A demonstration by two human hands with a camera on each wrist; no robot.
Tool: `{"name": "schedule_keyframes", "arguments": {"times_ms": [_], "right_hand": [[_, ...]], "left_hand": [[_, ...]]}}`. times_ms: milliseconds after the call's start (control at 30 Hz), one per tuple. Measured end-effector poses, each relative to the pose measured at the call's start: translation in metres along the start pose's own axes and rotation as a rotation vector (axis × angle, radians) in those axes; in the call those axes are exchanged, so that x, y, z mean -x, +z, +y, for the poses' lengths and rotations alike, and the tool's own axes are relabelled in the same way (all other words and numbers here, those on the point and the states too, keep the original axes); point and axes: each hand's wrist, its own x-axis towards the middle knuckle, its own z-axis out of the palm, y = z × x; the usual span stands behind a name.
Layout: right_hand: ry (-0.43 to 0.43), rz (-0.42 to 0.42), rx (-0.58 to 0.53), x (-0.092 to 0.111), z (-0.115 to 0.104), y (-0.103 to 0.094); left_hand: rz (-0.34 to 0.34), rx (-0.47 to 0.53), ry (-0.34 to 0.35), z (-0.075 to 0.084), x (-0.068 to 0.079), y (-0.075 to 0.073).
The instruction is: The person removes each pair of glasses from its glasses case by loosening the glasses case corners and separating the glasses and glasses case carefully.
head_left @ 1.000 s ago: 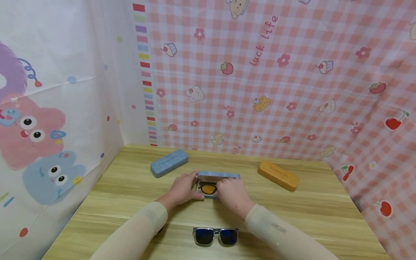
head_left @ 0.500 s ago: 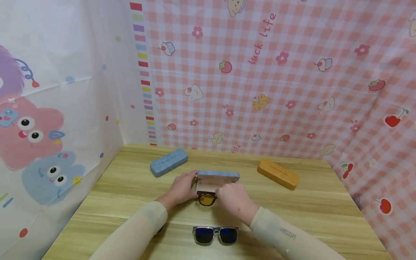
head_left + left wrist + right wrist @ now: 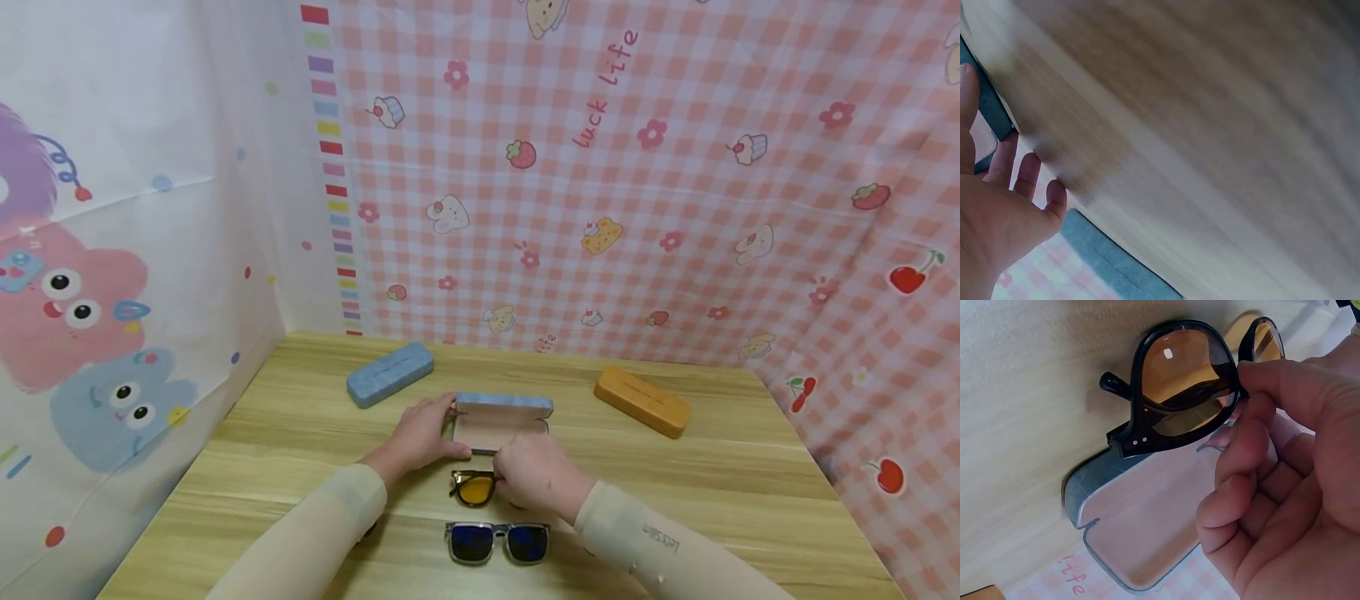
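Note:
My right hand (image 3: 542, 477) pinches a pair of black-framed sunglasses (image 3: 476, 488) with orange lenses at the bridge, just in front of an open eyeglass case (image 3: 498, 403). Up close in the right wrist view, the sunglasses (image 3: 1179, 387) have their temples folded. The case is blue outside with a pale pink lining (image 3: 1147, 519), and nothing lies on the lining that shows. At the case's left end my left hand (image 3: 422, 435) holds it, thumb at the front edge and fingers toward the back. Part of the case's front is hidden behind my right hand.
Sunglasses (image 3: 498, 543) with clear frames and dark blue lenses lie near the front of the wooden table (image 3: 750, 500). A closed blue case (image 3: 391, 375) is at back left, a closed orange case (image 3: 642, 403) at back right. A dark object (image 3: 369, 532) shows partly beneath my left sleeve.
My right hand has lifted the orange-lensed sunglasses out of the blue case and brought them toward me. The left hand has stayed at the case's left end.

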Motion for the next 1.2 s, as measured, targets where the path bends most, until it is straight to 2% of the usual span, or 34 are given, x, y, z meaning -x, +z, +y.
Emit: {"name": "schedule_keyframes", "arguments": {"times_ms": [267,800,1000,1100,1200], "right_hand": [[-0.055,0.027,-0.033,0.001,-0.002,0.004],[-0.061,0.017,-0.060,0.000,-0.001,0.008],[-0.032,-0.002,-0.077,0.000,0.000,0.001],[-0.017,0.040,-0.109,-0.001,0.005,-0.008],[-0.012,0.156,-0.144,-0.002,0.012,-0.018]], "left_hand": [[-0.006,-0.001,-0.001,0.000,0.000,-0.001],[0.004,-0.004,0.005,0.000,0.000,-0.001],[0.004,-0.009,0.013,0.000,0.001,-0.001],[0.007,0.002,0.017,0.001,0.001,-0.002],[0.005,0.013,0.016,0.001,0.002,-0.002]]}}
